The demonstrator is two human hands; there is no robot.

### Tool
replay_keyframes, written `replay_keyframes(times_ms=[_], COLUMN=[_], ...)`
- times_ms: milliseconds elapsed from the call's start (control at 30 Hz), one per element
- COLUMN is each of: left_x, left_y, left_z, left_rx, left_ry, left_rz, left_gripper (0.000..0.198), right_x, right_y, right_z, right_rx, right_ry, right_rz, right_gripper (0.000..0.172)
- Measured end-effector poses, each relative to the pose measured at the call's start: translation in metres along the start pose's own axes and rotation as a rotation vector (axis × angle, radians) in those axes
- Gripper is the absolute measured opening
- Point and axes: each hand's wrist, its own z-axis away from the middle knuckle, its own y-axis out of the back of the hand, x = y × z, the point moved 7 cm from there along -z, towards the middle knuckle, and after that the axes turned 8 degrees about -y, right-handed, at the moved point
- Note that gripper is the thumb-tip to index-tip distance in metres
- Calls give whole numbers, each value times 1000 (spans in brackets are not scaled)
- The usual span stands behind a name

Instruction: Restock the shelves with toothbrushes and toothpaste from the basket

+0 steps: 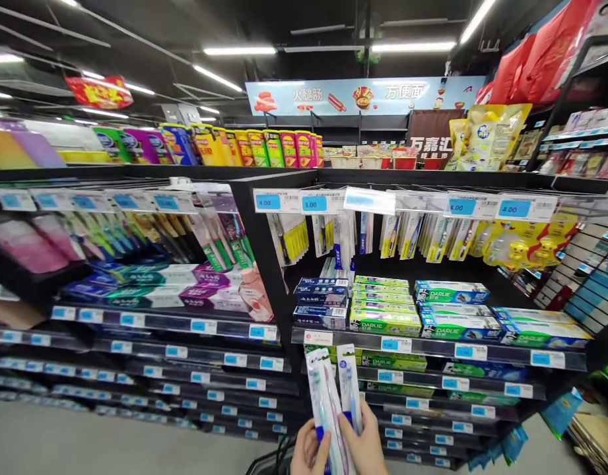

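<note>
My left hand (307, 450) is closed round the lower part of a toothbrush pack (326, 389), in which two brushes show through the clear front. A second, narrower toothbrush pack (349, 382) is pinched in my right hand (365, 443), its thumb across the front. Both packs stand nearly upright side by side, white hanging tabs at the top, low in front of the shelf. Behind them, toothbrush packs (400, 235) hang from hooks under price tags. Green-yellow Darlie toothpaste boxes (384, 322) are stacked on the shelf below the hooks.
A shelf edge with price tags (396, 345) runs just behind the packs. Blue-green toothpaste boxes (457, 325) lie to the right. A dark upright (261, 264) divides the bays. Part of a black basket-like thing (267, 464) shows at the bottom, left of my hands.
</note>
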Motion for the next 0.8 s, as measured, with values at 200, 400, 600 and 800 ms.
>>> replay_keyframes(times_ms=[200,400,600,800], left_x=[5,37,52,54], left_y=[-27,-47,-53,-46], left_z=[9,29,38,39], left_rx=[-140,-175,-244,-233], left_ry=[26,-83,-88,-212], left_rz=[-4,-99,-173,-241], left_gripper=[68,55,45,36], right_x=[-17,-36,-45,-48], right_y=[23,41,38,24], right_z=[-2,5,6,9], right_rx=[-122,-157,-316,-385], right_ry=[74,100,69,145], right_rz=[52,23,-10,9], right_gripper=[50,48,61,60])
